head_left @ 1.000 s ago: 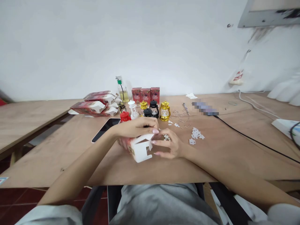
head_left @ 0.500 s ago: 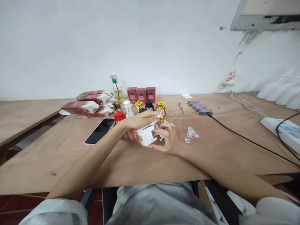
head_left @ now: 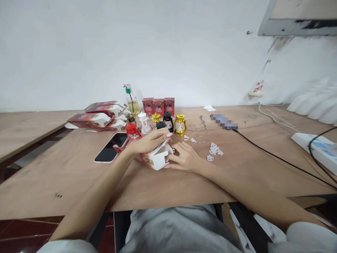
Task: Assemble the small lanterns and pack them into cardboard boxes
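Observation:
My left hand (head_left: 150, 141) is closed over the top of a small red and white cardboard box (head_left: 155, 159) that lies on its side on the wooden table (head_left: 163, 182). Its white flaps face right. My right hand (head_left: 185, 157) rests beside the box's open end, fingers stretched toward the flaps and touching them. Just behind my hands stands a row of small toy lanterns: a red one (head_left: 131, 131), a white one (head_left: 144, 123), a black one (head_left: 167, 121) and a gold one (head_left: 180, 124).
A phone (head_left: 110, 152) lies screen-up left of the box. Flat red cartons (head_left: 100, 117) are stacked at the back left, by a bottle (head_left: 131, 100) and three upright red boxes (head_left: 158, 104). White paper bits (head_left: 214, 151) and wire pieces lie right. A black cable (head_left: 276, 156) crosses the table.
The box has gone from tilted up in both hands to lying lower on the table. My right hand has flattened out beside its open end. The view has shifted slightly.

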### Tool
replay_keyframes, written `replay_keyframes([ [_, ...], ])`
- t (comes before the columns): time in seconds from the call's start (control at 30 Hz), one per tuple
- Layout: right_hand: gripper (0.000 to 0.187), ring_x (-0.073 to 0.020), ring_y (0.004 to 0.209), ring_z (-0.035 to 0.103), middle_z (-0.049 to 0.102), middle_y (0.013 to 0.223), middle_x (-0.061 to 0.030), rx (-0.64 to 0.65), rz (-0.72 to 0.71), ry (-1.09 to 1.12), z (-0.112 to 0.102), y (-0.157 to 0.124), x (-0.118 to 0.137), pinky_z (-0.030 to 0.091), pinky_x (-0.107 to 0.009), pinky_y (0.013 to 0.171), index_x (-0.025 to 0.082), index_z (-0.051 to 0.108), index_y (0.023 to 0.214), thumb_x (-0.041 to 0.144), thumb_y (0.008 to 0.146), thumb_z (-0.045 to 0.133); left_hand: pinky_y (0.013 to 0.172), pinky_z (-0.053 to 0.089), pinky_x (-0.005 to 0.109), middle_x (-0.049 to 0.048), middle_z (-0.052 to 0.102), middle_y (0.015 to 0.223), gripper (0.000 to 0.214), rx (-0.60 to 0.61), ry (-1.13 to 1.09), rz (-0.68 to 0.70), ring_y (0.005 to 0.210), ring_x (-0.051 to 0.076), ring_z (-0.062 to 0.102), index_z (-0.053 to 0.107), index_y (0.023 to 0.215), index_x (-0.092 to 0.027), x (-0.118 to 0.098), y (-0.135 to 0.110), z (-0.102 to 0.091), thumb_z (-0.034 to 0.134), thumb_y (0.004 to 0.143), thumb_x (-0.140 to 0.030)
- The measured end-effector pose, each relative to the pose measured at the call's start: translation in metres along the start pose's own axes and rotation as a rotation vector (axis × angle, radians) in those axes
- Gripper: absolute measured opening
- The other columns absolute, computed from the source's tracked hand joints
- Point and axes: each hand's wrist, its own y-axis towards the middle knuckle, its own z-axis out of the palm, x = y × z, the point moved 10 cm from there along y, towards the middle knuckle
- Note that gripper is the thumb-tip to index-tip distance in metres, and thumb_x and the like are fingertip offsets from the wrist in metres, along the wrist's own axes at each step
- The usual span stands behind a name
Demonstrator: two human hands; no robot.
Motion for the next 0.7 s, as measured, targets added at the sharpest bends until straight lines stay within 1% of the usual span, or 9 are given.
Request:
replay_keyframes([
  [0.13,0.034,-0.0162,0.075,0.044,0.055,0.085,-0.0070,-0.007,0.019,0.040,0.001,-0.002,-0.003,0.034,-0.027,0.066,0.018,0.064,0.075,0.047,0.089,0.052,0.073,0.039,0.027,0.0018,0.047,0.081,0.042,-0.069,0.005,0.022,0.076,0.014,0.045,0.046,0.074,-0.017,-0.002,-0.006,-0.006,0.030,0.096,-0.049],
  [0.27,0.031,-0.0160,0.079,0.048,0.055,0.090,-0.0076,0.065,0.114,0.173,0.013,-0.007,-0.010,0.039,-0.027,0.069,0.018,0.065,0.078,0.044,0.089,0.053,0.071,0.039,0.028,0.0016,0.046,0.079,0.040,-0.127,0.073,0.049,0.074,0.014,0.044,0.046,0.077,-0.017,-0.004,-0.012,0.001,0.028,0.097,-0.046],
  [0.4,0.030,-0.0173,0.083,0.050,0.052,0.090,-0.0078,0.131,0.209,0.344,0.025,-0.013,-0.016,0.045,-0.030,0.074,0.019,0.068,0.082,0.043,0.089,0.052,0.075,0.038,0.032,0.0037,0.047,0.080,0.038,-0.121,0.266,0.098,0.078,0.017,0.042,0.042,0.075,-0.018,-0.008,-0.013,0.015,0.024,0.098,-0.043],
  [0.5,0.027,-0.0170,0.084,0.050,0.051,0.090,-0.0076,0.147,0.263,0.454,0.029,-0.014,-0.019,0.047,-0.031,0.077,0.019,0.070,0.082,0.041,0.089,0.054,0.078,0.038,0.034,0.0055,0.048,0.083,0.038,-0.142,0.349,0.109,0.080,0.018,0.043,0.042,0.076,-0.018,-0.008,-0.013,0.017,0.021,0.099,-0.039],
  [0.57,0.028,-0.0169,0.083,0.050,0.051,0.089,-0.0072,0.149,0.288,0.486,0.031,-0.015,-0.020,0.047,-0.031,0.076,0.019,0.070,0.080,0.042,0.088,0.055,0.078,0.037,0.034,0.0058,0.049,0.084,0.037,-0.156,0.374,0.116,0.081,0.018,0.043,0.042,0.076,-0.018,-0.008,-0.013,0.017,0.020,0.099,-0.038],
  [0.7,0.030,-0.0184,0.086,0.053,0.053,0.088,-0.0074,0.191,0.344,0.469,0.039,-0.018,-0.024,0.049,-0.032,0.076,0.019,0.071,0.080,0.044,0.086,0.057,0.077,0.036,0.033,0.0052,0.049,0.084,0.036,-0.155,0.421,0.104,0.081,0.018,0.044,0.042,0.078,-0.018,-0.006,-0.013,0.019,0.021,0.099,-0.038],
])
